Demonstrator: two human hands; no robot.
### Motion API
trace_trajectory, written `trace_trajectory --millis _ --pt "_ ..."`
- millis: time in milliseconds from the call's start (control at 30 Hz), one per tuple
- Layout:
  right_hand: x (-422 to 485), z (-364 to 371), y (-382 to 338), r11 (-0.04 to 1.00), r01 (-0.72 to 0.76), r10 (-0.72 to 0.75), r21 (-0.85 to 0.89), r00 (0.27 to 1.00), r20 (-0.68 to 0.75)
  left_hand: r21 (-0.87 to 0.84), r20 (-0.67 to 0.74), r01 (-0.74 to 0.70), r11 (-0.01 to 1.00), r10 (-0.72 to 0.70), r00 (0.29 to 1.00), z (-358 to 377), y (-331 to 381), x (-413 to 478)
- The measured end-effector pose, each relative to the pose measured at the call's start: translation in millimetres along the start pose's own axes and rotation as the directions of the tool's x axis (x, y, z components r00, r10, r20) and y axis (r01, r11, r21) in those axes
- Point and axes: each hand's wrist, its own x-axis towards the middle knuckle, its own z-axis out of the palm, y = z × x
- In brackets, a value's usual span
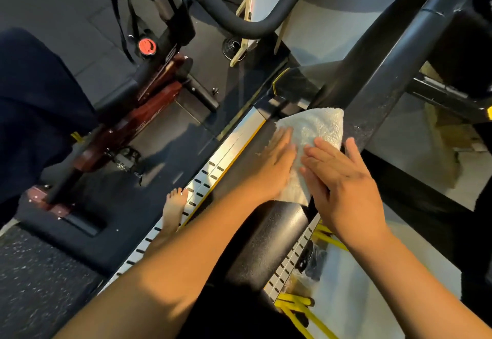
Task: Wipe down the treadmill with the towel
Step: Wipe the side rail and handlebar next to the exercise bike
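The white towel (316, 128) lies draped over the treadmill's black padded handrail (263, 240), just toward 2 o'clock from the middle of the view, its far end reaching the foot of the dark upright (372, 72). Both hands rest on it flat and wide. The left hand (269, 168) presses the towel's 9 o'clock side with straight fingers. The right hand (346, 187) covers its 4 o'clock side, fingers slightly spread and thumb out toward the rail's far edge. Neither hand curls round the cloth, and that looks like the main risk: held only by palm pressure on a rounded bar, the towel could bunch up under a hard stroke. It could also slide off toward 9 o'clock onto the slotted silver side rail (226, 152) below. A bare foot (174, 211) stands on that side rail at about 7 o'clock, so a long forward reach might shift weight onto smooth metal and unsettle the stance. The exercise bike (149, 115) at 10 o'clock sits near enough to catch an elbow on a wide sweep.
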Motion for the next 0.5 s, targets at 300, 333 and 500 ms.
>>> trace_trajectory --millis 300,333,500 --pt "-24 -7 12 0.997 -0.075 0.076 0.011 0.99 -0.118 0.367 0.123 -0.208 0.907 0.174 0.977 5 22 -5" --pt "-27 -8 13 0.995 -0.097 0.098 0.015 0.988 -0.123 0.418 0.123 -0.222 0.881 0.187 0.975 7 25 -6" --pt "-66 -9 18 0.993 -0.117 0.117 0.008 0.989 -0.093 0.807 0.079 -0.233 0.542 0.293 0.953 40 20 -49"
